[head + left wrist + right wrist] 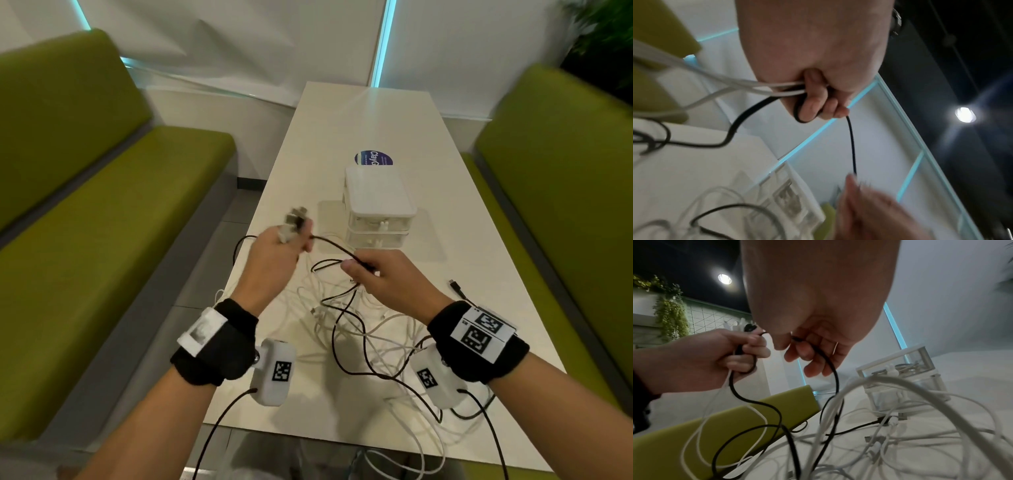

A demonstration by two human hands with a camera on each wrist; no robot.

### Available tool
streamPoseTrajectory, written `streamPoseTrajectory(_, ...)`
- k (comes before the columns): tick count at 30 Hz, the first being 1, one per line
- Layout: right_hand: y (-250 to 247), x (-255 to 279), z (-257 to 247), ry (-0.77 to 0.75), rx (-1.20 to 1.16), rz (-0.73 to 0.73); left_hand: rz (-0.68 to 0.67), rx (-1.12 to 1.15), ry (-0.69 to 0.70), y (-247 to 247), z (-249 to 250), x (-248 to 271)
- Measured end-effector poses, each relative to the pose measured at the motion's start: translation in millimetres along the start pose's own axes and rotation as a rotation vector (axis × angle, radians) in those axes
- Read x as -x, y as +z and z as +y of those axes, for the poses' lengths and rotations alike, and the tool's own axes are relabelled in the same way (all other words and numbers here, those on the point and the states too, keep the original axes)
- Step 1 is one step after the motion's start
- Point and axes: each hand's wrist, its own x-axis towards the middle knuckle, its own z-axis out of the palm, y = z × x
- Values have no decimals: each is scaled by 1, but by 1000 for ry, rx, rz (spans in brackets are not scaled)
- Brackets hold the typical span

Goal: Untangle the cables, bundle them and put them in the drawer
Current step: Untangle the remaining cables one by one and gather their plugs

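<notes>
My left hand [289, 241] is raised over the table's left side, fingers curled round several cable ends, white and black, whose plugs [295, 216] stick up blurred. In the left wrist view its fingers [813, 104] wrap white cables and a black cable [852, 146]. That black cable [334, 245] runs taut to my right hand [359, 269], which pinches it between thumb and fingers [803, 352]. Below both hands a tangle of white and black cables [363, 329] lies on the table. The small white drawer unit [376, 202] stands behind the hands, with both drawers pushed in.
The long white table [370, 120] has green benches [102, 212] on both sides. A round blue sticker [373, 159] lies behind the drawer unit. A loose black plug [455, 284] rests near the right edge. Some white cable loops hang over the near edge [404, 459].
</notes>
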Motion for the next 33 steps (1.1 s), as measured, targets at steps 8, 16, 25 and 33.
streamPoseTrajectory(8, -3, 1, 6, 127, -19, -23, 336, 391, -36, -45, 8, -18)
streamPoseTrajectory(16, -10, -8, -11, 129, 25, -31, 112, -264, 448, -4, -1, 17)
streamPoseTrajectory(25, -11, -3, -26, 104, 40, -137, -270, -635, 538, 19, -4, 25)
streamPoseTrajectory(33, -9, -1, -14, 3, 18, -152, -271, -845, 375, 13, 1, 24)
